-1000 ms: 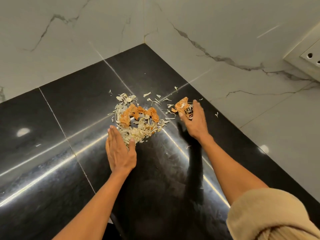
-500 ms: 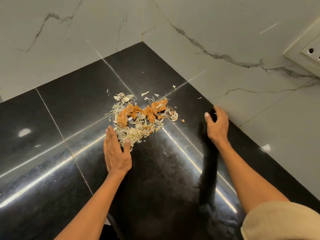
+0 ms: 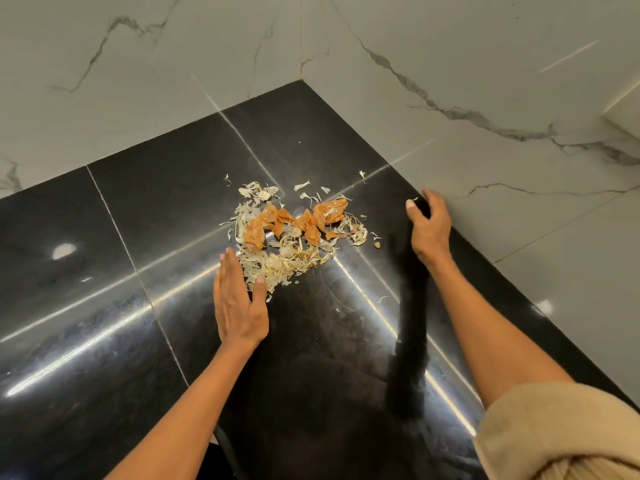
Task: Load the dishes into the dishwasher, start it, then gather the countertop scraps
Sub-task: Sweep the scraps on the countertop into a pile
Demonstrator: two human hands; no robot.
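A heap of pale vegetable peelings and orange skins, the scraps [image 3: 291, 237], lies on the glossy black countertop [image 3: 138, 237] near its back corner. My left hand [image 3: 239, 303] lies flat on the counter with straight fingers, its thumb and fingertips touching the near edge of the heap. My right hand [image 3: 427, 226] rests on the counter to the right of the heap, by the wall, fingers loosely bent and holding nothing. A few stray bits [image 3: 375, 244] lie between that hand and the heap. No dishwasher or dishes are in view.
White marble walls [image 3: 450, 98] meet in a corner just behind the counter and run along its right side. Small flakes [image 3: 304, 185] are scattered behind the heap. A beige sleeve [image 3: 554, 434] covers my right upper arm.
My right hand pushed an orange skin and peelings left into the heap, then drew back right to the wall side. My left hand stayed flat at the heap's near edge.
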